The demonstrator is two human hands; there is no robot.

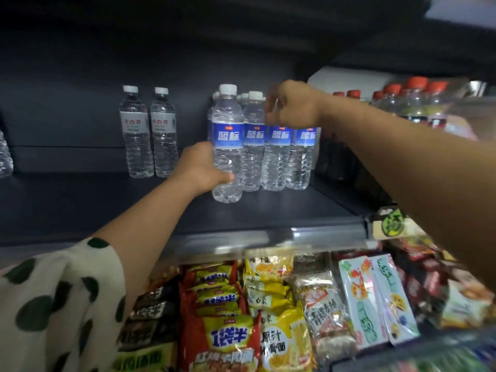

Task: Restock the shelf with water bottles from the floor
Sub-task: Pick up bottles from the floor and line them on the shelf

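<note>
A clear water bottle with a blue label (227,146) stands on the dark shelf (107,205), at the front left of a group of like bottles (276,157). My left hand (204,167) is wrapped around its lower half. My right hand (292,106) grips the neck of a blue-label bottle further right in the group; that bottle's cap is hidden by my fingers. More blue-label bottles stand behind the front row.
Two white-label water bottles (149,132) stand apart at the shelf's left. Red-capped drinks (397,100) fill the neighbouring bay on the right. Packs of instant noodles (241,312) and snacks crowd the lower shelf. Another bottle (4,157) shows at the far left edge.
</note>
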